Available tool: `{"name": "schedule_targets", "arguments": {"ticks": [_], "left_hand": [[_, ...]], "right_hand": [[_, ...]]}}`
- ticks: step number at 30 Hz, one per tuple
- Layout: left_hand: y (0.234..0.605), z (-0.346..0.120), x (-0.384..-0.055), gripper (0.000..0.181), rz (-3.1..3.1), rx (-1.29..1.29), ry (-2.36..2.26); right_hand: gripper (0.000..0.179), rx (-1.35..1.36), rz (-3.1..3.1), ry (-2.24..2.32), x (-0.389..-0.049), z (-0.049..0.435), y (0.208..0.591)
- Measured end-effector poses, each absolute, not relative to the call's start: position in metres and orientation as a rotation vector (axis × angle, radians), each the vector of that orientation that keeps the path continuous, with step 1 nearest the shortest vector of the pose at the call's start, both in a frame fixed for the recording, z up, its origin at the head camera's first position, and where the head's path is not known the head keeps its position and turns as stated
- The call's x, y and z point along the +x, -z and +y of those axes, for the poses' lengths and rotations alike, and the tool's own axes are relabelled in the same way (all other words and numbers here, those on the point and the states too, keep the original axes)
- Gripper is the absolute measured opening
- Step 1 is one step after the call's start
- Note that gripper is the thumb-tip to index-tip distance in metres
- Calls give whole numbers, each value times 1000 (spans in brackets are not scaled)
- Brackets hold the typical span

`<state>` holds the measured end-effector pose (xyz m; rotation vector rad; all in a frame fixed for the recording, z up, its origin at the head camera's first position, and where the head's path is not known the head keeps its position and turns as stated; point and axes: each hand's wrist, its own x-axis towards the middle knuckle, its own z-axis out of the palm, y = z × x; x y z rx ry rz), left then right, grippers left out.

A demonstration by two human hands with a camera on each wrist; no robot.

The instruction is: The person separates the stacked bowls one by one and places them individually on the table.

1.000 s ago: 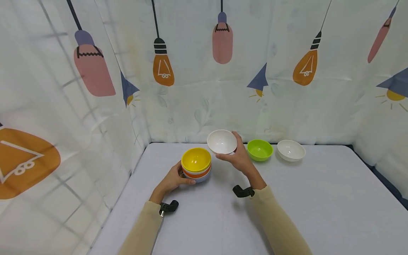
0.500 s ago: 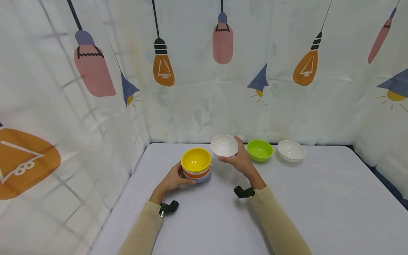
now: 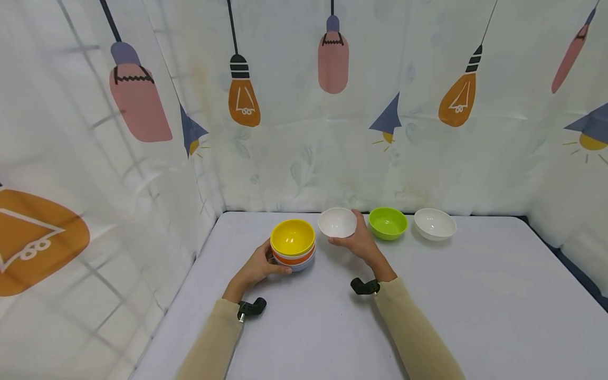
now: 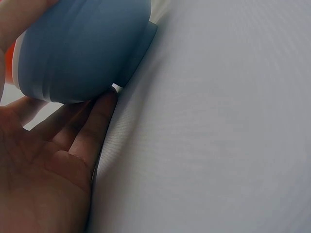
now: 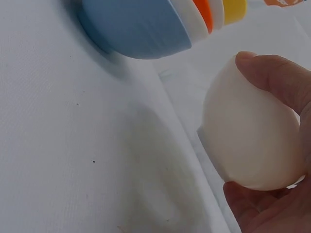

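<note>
Toward the far L corner of the table (image 3: 499, 295), set in a bit from both edges, stands a stack of bowls: yellow bowl (image 3: 293, 237) on top, mouth up, orange bowl (image 3: 295, 260) below it, blue bowl (image 4: 87, 53) at the bottom w/ its foot on the table. White bands show btwn the colors; can't tell if they're rims or separate bowls. L hand (image 3: 258, 266) has its grip curled round the L side of the blue bowl, thumb on the near side; per L wrist cam, fingers (image 4: 99, 116) touch the lower wall, close to the table. R hand (image 3: 358, 240) pinches a white bowl (image 3: 337, 222) btwn thumb & fingers, grip spread abt as wide as the bowl. That one's just R of the stack, by the table's far edge, mouth up, not touching the stack; R wrist cam shows it held off the table, w/ a shadow (image 5: 150, 165) on the cloth below. Farther R along the same far edge: green bowl (image 3: 388, 223), just beside R hand, then a second white bowl (image 3: 434, 224), nr the green one, both upright on the table. Beige sleeves (image 3: 415, 330) come in over the near edge, a black wrist cam (image 3: 364, 286) on each wrist. Behind the far edge hangs a pale backdrop (image 3: 294, 158) w/ printed lamps.
</note>
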<state>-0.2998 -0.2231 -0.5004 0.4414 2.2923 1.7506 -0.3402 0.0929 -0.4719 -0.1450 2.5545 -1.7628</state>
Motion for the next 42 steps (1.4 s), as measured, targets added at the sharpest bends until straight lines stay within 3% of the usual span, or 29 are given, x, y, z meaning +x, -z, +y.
{"name": "schedule_targets", "arguments": {"ticks": [42], "left_hand": [[501,-222,-299,99,2282,464,-1764]], "right_hand": [[119,-19,2539,1784,-354,104,500]]}}
